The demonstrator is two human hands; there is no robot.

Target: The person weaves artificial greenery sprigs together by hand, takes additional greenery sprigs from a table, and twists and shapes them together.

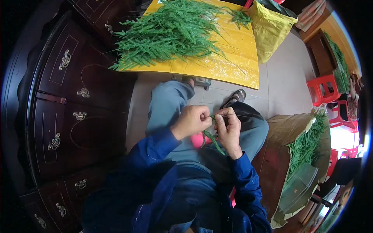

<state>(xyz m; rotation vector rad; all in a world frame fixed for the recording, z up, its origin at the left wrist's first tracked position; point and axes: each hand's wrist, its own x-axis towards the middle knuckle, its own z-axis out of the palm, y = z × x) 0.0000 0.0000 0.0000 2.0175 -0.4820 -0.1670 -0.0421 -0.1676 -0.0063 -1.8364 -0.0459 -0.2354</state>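
Above my lap, my left hand (193,121) is closed in a pinch on a green sprig with needle-like leaves (210,136). Close beside it, my right hand (229,131) pinches the same sprig near its thin dark stem, which runs out to the right. The sprig's leafy part hangs down between the two hands. Part of it is hidden behind my fingers. In front of my knees, a large heap of similar green sprigs (171,33) lies on a yellow board (233,72).
A yellow sack (270,31) stands at the board's right. To my right is a cardboard box (289,128) filled with green sprigs. Red stools (323,89) stand farther right. A dark wooden cabinet (70,116) with drawers borders my left. Something pink (198,139) shows below my hands.
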